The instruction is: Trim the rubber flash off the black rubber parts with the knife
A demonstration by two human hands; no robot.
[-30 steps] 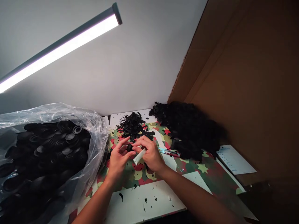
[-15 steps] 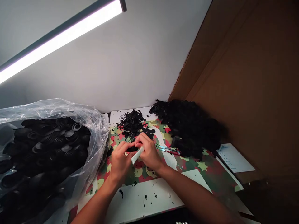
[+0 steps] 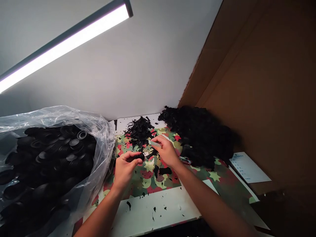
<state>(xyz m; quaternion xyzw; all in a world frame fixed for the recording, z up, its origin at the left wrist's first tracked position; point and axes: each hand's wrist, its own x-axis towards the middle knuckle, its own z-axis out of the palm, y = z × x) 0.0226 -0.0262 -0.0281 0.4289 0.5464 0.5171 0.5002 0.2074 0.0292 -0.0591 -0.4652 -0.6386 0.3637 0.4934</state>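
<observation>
My left hand [image 3: 124, 168] is closed, pinching a small round black rubber part [image 3: 140, 156] between thumb and fingers. To its right and a little farther off, my right hand [image 3: 169, 153] grips a pale, narrow strip-like tool [image 3: 155, 144] whose end points left; its exact kind is unclear. The tool and the rubber part are apart. Under the hands, loose black scraps [image 3: 165, 171] lie on a camouflage-patterned sheet [image 3: 138, 182]. A scissors handle [image 3: 185, 160] shows beside my right wrist, the rest of it hidden.
At left, a clear plastic bag [image 3: 105, 131] holds many round black rubber parts [image 3: 71, 158]. A heap of black shreds [image 3: 139, 128] lies behind the hands, and a larger black pile [image 3: 202, 135] at right against a cardboard wall [image 3: 259, 82]. A printed white card [image 3: 249, 168] lies nearby.
My hands have moved apart. The right hand has gone right and away from me with the pale tool, which now points left; the left still holds the black part. Scraps beneath show now.
</observation>
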